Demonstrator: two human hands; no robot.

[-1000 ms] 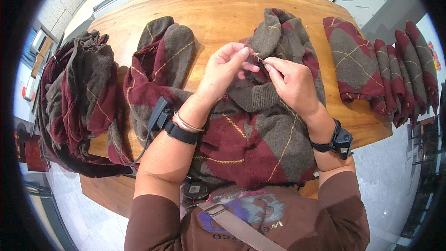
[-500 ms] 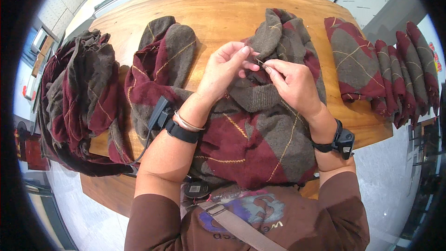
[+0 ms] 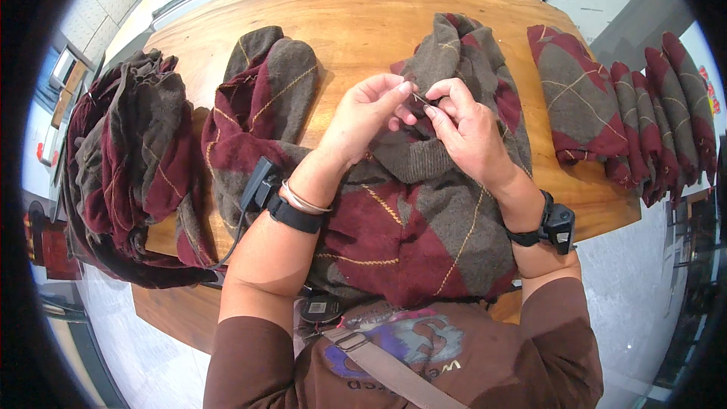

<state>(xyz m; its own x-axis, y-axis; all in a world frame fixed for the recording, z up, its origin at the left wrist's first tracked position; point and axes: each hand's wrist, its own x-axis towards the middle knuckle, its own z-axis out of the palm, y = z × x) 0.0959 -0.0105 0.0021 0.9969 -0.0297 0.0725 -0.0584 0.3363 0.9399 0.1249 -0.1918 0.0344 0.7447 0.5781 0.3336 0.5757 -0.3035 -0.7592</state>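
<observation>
An argyle knit sweater [image 3: 397, 227] in grey and maroon with yellow lines is spread before me, its ribbed grey band [image 3: 415, 162] just below my hands. My left hand [image 3: 367, 113] pinches one end of a thin, needle-like tool [image 3: 418, 97] between thumb and forefinger, the other fingers loosely curled. On the opposite end, the thumb and fingers of my right hand [image 3: 473, 132] close in a pinch. Both hands are raised over the sweater's upper part. Whether a thread runs from the tool is too fine to tell.
A sleeve-like part [image 3: 284, 83] of matching knit lies left of my left hand. Further left, a rumpled heap of the same knitwear [image 3: 129, 159] hangs over the edge of the wooden table [image 3: 356, 7]. Several folded argyle pieces [image 3: 579, 95] stand in a row at the right.
My right hand has shifted slightly up, and its forefinger has lifted and bent near the tool. My left hand has tilted a little, staying in nearly the same place.
</observation>
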